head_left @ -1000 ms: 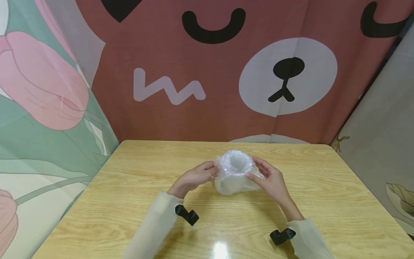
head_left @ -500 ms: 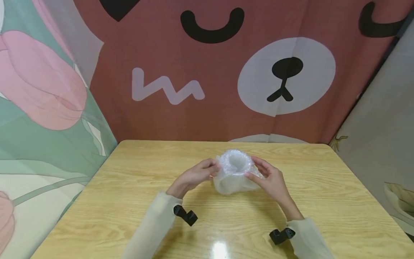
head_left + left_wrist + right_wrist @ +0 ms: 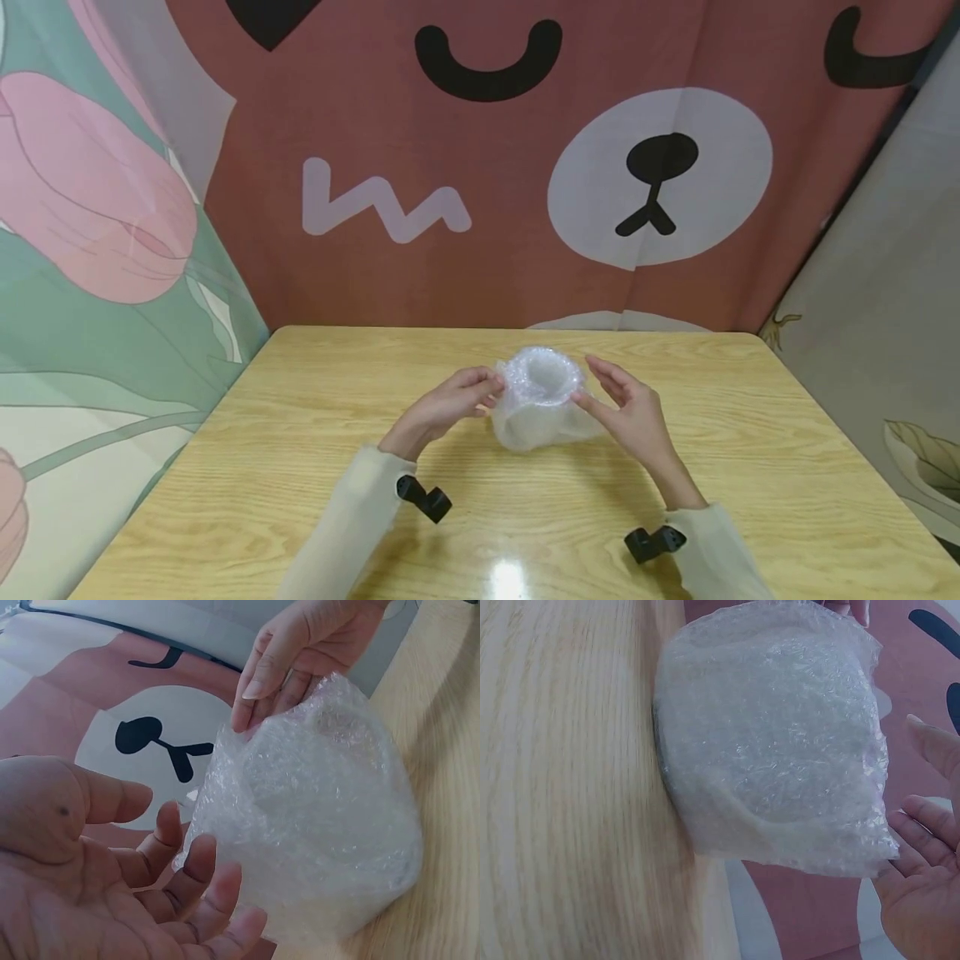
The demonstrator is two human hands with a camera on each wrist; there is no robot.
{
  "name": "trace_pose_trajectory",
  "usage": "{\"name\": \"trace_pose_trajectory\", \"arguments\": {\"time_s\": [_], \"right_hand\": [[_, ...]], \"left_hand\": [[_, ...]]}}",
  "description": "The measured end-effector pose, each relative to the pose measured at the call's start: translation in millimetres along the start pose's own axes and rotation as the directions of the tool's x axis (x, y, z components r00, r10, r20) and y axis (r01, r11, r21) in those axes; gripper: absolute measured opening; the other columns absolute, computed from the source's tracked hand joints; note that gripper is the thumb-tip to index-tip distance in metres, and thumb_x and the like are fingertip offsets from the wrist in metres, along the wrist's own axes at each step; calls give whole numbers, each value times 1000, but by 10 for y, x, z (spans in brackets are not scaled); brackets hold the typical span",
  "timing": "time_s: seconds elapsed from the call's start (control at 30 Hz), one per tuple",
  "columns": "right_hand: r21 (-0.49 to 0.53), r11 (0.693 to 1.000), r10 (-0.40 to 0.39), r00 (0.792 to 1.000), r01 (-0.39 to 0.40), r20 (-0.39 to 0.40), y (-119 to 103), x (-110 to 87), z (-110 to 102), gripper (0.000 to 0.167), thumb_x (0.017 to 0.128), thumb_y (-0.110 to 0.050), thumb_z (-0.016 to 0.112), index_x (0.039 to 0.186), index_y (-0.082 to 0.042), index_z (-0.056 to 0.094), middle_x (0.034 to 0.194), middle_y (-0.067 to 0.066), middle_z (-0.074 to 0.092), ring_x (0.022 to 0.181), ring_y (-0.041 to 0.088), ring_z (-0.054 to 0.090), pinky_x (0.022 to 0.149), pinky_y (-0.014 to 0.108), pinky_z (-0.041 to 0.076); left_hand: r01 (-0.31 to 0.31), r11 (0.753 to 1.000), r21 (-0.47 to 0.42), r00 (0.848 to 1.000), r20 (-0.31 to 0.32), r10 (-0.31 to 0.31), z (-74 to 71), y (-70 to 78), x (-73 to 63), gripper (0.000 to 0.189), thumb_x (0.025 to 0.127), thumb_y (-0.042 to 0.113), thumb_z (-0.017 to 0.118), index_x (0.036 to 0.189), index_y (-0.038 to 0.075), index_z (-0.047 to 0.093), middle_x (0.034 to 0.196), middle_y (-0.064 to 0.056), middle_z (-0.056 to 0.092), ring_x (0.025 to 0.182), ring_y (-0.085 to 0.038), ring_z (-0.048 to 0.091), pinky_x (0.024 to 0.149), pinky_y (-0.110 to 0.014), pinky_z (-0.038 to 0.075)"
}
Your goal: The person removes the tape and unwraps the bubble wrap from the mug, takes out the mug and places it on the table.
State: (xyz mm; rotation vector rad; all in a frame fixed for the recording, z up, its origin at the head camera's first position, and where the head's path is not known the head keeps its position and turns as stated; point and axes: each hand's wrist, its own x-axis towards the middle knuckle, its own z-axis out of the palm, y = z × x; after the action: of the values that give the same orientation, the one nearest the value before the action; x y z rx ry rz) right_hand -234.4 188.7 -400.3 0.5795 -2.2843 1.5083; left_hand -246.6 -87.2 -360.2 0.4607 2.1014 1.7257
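A roll of clear bubble wrap stands on the wooden table, its round opening facing up. My left hand is beside its left rim; in the left wrist view the fingers are loosely bent, with the thumb apart and nothing between them. On the other side is my right hand, thumb near the front rim and fingers raised behind. The right wrist view shows this hand's thumb spread away from the fingers, which lie close to the wrap's upper edge. What may be inside the wrap is hidden.
The wooden table extends around the wrap. Behind it hangs a red-brown cloth with a bear face. Printed cloths flank the left and right sides. Each wrist carries a small black camera, such as the left one.
Both hands have loosened from the bubble wrap. My left hand has drawn slightly left, and my right fingers have lifted off its side. The wrap has stayed nearly in place.
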Motion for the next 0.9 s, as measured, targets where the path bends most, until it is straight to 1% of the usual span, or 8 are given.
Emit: {"name": "trace_pose_trajectory", "arguments": {"time_s": [0.13, 0.23, 0.33, 0.5, 0.57, 0.73, 0.8, 0.9], "right_hand": [[-6, 1000, 6, 1000, -6, 2, -92, -7, -4, 52, 86, -8, 74, 133, 3, 54, 135, 20, 54, 126, 34, 49, 99, 35, 41], [-3, 1000, 14, 1000, -14, 11, -219, -15, -6, 50, 86, -4, 73, 131, 9, 53, 133, 26, 53, 124, 39, 49, 98, 41, 41], [-7, 999, 32, 999, -32, 22, -316, -20, -3, 50, 86, -2, 73, 130, 11, 52, 133, 28, 52, 124, 41, 48, 96, 43, 42], [9, 998, 60, 998, -60, 30, -315, -23, 4, 52, 85, -3, 74, 131, 10, 52, 133, 28, 52, 125, 40, 48, 95, 45, 43], [21, 998, 65, 997, -66, 34, -294, -26, 4, 53, 85, -4, 74, 132, 9, 52, 133, 27, 52, 124, 40, 48, 94, 45, 44], [26, 996, 79, 996, -81, 46, -264, -35, 12, 54, 85, -6, 75, 132, 9, 52, 131, 26, 54, 123, 40, 49, 93, 41, 45], [23, 997, 78, 996, -80, 48, -266, -36, 17, 54, 85, -6, 75, 132, 10, 52, 131, 26, 54, 123, 40, 50, 93, 41, 45], [14, 997, 75, 996, -76, 49, -273, -37, 24, 54, 85, -6, 75, 131, 10, 52, 131, 26, 55, 123, 40, 50, 94, 41, 44]], "left_hand": [[-4, 1000, 29, 999, -49, 5, 5, 8, 22, 25, 103, 18, 46, 110, -4, 56, 101, -9, 58, 94, -22, 56, 94, -52, 43], [-6, 998, 61, 997, -77, 11, 11, 12, 45, 23, 99, 17, 54, 110, -3, 58, 98, -10, 60, 90, -22, 58, 88, -43, 47], [-2, 997, 81, 995, -95, 9, 15, 7, 67, 22, 95, 15, 61, 109, -2, 58, 95, -10, 60, 88, -25, 59, 81, -33, 48], [-13, 994, 109, 993, -118, 26, 19, -15, 92, 23, 93, 14, 65, 108, -3, 59, 91, -9, 60, 86, -28, 60, 75, -29, 49], [-23, 992, 121, 992, -123, 38, 34, 19, 72, 22, 93, 12, 64, 107, -4, 59, 90, -9, 60, 85, -29, 61, 73, -28, 49], [-42, 990, 138, 987, -150, 63, 63, 17, 84, 17, 93, 9, 65, 101, -4, 61, 86, -7, 60, 79, -21, 58, 67, -25, 47], [-46, 988, 148, 984, -163, 71, 62, -20, 112, 15, 92, 9, 66, 99, -3, 62, 85, -6, 59, 77, -16, 55, 65, -24, 46], [-49, 985, 164, 982, -172, 78, 69, -17, 120, 13, 91, 9, 67, 97, -2, 63, 86, -6, 59, 78, -16, 54, 66, -26, 46]]}}
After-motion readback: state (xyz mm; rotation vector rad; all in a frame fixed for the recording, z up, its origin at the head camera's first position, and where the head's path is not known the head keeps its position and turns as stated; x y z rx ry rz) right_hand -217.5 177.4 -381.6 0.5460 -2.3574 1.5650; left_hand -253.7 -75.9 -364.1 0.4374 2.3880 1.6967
